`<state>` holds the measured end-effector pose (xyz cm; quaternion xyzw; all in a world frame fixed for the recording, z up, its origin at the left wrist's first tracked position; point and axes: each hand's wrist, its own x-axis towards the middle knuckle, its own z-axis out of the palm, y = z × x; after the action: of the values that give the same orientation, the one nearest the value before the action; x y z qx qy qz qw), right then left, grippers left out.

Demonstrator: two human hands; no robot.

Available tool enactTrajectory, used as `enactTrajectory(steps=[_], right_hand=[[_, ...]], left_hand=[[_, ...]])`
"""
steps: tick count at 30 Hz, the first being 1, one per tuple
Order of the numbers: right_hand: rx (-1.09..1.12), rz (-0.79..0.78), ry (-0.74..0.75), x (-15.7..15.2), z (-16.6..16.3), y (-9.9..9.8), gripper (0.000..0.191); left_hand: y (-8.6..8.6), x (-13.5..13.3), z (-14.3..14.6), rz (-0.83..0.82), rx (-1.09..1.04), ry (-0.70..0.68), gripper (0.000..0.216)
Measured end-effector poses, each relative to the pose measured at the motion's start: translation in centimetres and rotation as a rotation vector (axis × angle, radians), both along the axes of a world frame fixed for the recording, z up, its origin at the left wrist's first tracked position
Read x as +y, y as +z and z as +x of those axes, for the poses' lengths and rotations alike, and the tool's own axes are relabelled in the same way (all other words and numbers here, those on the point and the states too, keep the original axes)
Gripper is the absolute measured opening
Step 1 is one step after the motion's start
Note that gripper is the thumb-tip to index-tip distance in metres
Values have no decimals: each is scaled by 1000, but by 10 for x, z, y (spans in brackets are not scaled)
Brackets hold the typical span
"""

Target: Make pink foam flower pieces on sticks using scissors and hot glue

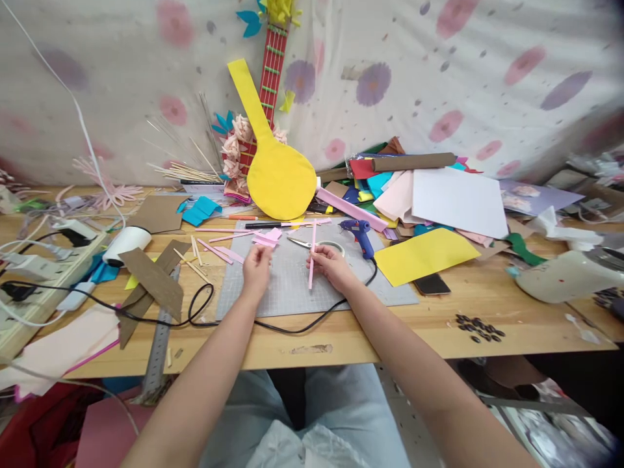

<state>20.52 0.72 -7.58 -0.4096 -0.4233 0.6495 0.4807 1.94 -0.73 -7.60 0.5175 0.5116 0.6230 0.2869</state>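
Strip [311, 275], pink, at frame centre, is pinched mid-length by the right hand [332, 264]; the left hand [257, 264] curls beside pink scraps [266, 237], grip unclear. Likely light, bendable: a 2-finger pinch mid-length suits.

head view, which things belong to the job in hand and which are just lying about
Likely in the job:
pink strip in the right hand
pink paper by the left hand
gray cutting mat beneath

Apparently lying about:
small dark pieces
white sheet
yellow sheet
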Motion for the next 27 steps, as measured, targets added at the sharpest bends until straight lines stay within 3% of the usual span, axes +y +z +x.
enactTrajectory(steps=[2,4,11,13,16,18,21,27], right_hand=[[-29,61,-1,-1,-2,-3,29],[-55,111,-8,-2,-3,-3,28],[-224,142,-5,-4,-4,0,26],[-310,175,17,-4,-7,-1,25],[-468,356,67,-1,-15,-4,22],[-526,451,85,0,-20,-4,21],[-600,462,100,-1,-22,-2,21],[-762,476,83,-1,-16,-1,23]], left_hand=[[-5,11,-12,-2,-94,139,28],[-7,17,-21,18,-128,182,33],[-6,16,-23,15,-135,114,36],[-6,16,-12,17,-142,12,25],[-4,16,9,-75,-261,-278,40],[-1,15,19,-166,-355,-394,39],[3,16,21,-206,-462,-281,31],[13,24,2,-46,-627,39,25]])
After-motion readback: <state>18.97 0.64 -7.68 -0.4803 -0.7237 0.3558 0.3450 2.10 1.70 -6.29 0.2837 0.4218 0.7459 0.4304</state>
